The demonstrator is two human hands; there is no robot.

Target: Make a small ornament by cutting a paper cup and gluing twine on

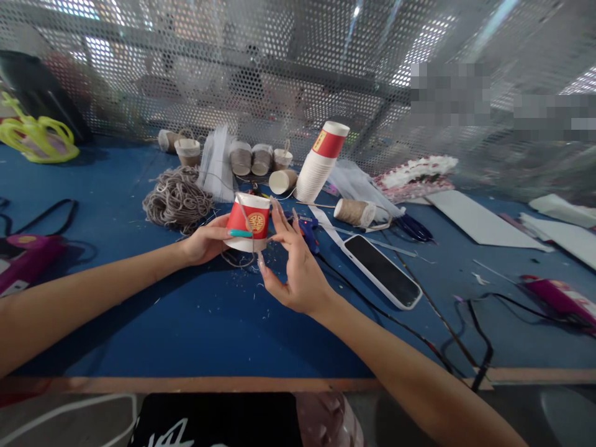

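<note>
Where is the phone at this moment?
In the head view, the phone lies on the blue table, right of the right hand and the blue glue gun.

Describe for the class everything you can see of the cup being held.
The cup looks like paper, with a red band between white ends and a round gold emblem facing the camera. It tilts slightly over the blue table. The left hand grips it, thumb across the front. The right hand spreads its fingers at the other side; whether they touch it is unclear. Grey cord crosses its front and loops below.
</note>
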